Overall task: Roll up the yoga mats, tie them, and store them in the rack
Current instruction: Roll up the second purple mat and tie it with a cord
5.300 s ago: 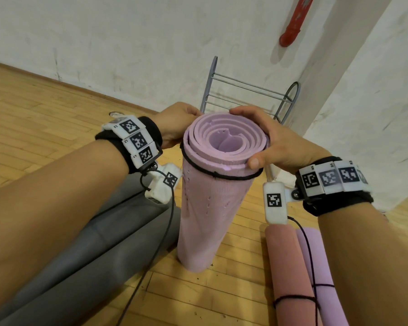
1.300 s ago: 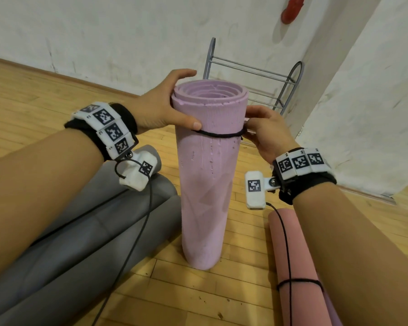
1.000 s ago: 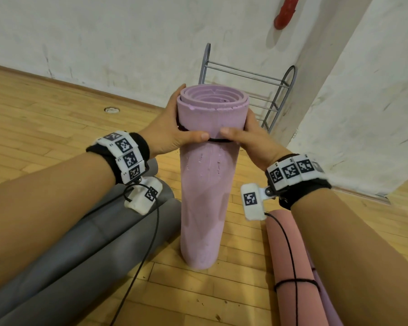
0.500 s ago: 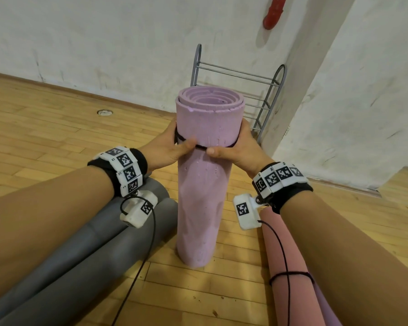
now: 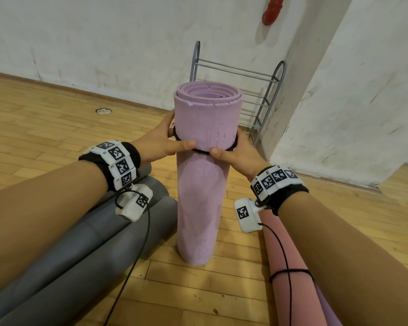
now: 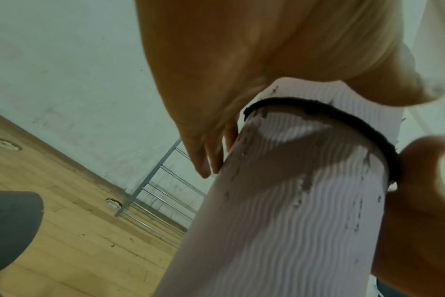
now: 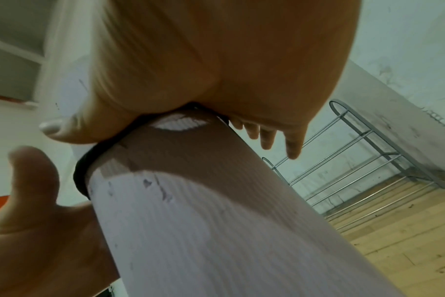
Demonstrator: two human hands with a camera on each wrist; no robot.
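Item: lilac yoga mat (image 5: 201, 175), rolled, upright on the wooden floor (image 5: 45, 128), black band (image 5: 200, 151) partway down.

My left hand (image 5: 161, 143) and right hand (image 5: 233, 154) wrap the roll from either side, thumbs pressing the band, so the roll stays tight and standing. Since five seconds ago the band has travelled from near the top rim to well below it. Tied pink mat (image 5: 290, 278) and grey mats (image 5: 80, 250) lie alongside; the rack (image 5: 236, 74) waits behind.

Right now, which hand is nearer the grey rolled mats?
Left. The left hand grips the upright purple mat on the side facing the grey rolled mats; the right hand grips its opposite side.
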